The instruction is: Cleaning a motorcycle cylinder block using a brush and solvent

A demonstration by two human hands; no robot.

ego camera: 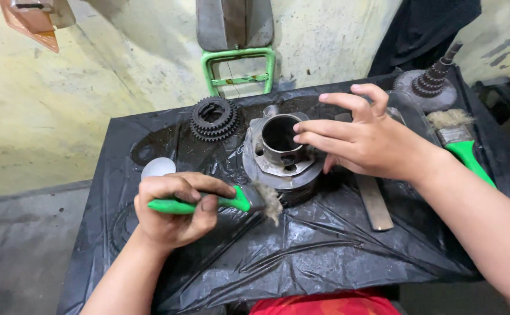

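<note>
Two hands are engaged: a green-handled, worn-bristled paintbrush (220,203) is gripped in the left hand (173,211), bristles just beside the grey metal engine cylinder (281,153), which is steadied mid-tabletop (325,251) by the right hand (363,140). Cleaning looks underway; grime remains on the cylinder.

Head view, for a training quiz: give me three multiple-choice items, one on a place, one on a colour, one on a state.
1. Where is the stack of gears?
A. left of the metal cylinder
B. on the floor
C. in the right hand

2. What colour is the handle of the brush in the left hand?
A. red
B. green
C. blue

3. How is the left hand?
A. open flat
B. shut on the brush
C. out of view

Answers: 1 A, gears lie beside the cylinder on the black plastic sheet; 2 B, green handle shows; 3 B, fingers wrap it.
</note>
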